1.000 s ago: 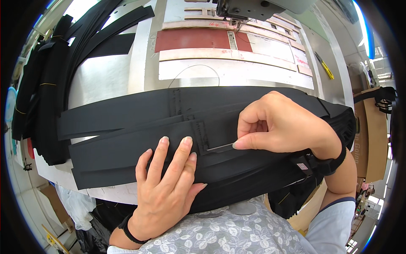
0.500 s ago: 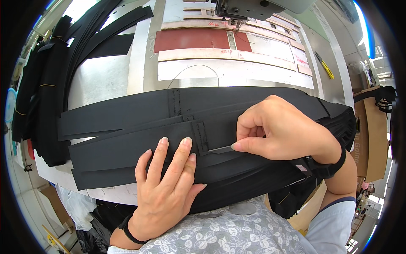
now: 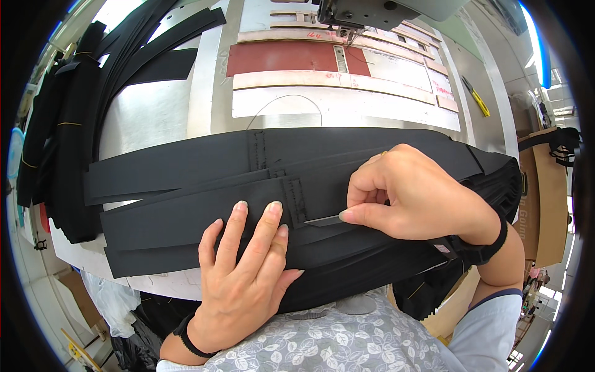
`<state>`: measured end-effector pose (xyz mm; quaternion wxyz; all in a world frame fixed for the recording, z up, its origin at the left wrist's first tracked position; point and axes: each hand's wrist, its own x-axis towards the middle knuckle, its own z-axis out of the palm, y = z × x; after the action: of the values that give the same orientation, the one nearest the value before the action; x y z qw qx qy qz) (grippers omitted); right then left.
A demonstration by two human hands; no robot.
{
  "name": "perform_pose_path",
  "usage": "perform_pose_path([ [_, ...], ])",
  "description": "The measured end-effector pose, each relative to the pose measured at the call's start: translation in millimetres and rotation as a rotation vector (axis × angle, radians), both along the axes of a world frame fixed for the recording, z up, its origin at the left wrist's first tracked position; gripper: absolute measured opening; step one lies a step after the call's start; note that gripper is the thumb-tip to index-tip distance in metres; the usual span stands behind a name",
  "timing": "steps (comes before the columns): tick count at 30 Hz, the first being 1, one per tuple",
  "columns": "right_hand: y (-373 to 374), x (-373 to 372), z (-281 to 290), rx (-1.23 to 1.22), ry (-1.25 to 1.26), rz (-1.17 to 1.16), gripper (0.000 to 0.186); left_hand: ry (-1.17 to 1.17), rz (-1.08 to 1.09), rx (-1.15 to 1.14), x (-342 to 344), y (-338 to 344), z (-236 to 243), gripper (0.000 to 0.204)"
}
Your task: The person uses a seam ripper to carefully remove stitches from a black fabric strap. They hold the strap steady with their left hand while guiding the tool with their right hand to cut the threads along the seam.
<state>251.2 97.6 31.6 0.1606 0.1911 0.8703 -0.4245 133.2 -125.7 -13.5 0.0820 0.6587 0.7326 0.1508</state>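
Long black fabric strips (image 3: 186, 152) lie overlapped across the table in front of me, with rows of dark stitching (image 3: 296, 199) across their joins. My left hand (image 3: 245, 266) lies on the near strips, fingers stretched out and fingertips just left of the stitched join. To its right, my right hand (image 3: 403, 192) is closed in a pinch of thumb and forefinger. A thin pale thread (image 3: 322, 219) runs straight from that pinch to the lower end of the stitching. The rest of it is hidden by my fingers.
A sewing machine head (image 3: 365, 12) stands at the back over a white template (image 3: 273, 105) with wooden bars and a red panel. A loose dark thread (image 3: 286, 96) loops behind the strips. Bundled black strips (image 3: 74, 142) hang at left; a yellow cutter (image 3: 476, 96) lies at right.
My right hand has shifted very slightly, its wrist a little lower, and keeps its pinch. My left hand and the strips stay in place.
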Motion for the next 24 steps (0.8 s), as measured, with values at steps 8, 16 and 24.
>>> perform_pose_path([
  [8, -7.0, 6.5, -6.4, 0.082, 0.107, -0.053, 0.013, 0.000, -0.001, -0.017, 0.1, 0.3, 1.7, 0.050],
  [16, -9.6, 7.8, -8.0, 0.076, 0.130, -0.112, 0.012, 0.001, -0.002, -0.008, 0.2, 0.1, 1.2, 0.051],
  [24, -6.2, 5.1, -5.5, 0.063, 0.104, -0.079, 0.014, -0.007, -0.002, -0.007, 0.2, 0.6, 1.0, 0.051],
])
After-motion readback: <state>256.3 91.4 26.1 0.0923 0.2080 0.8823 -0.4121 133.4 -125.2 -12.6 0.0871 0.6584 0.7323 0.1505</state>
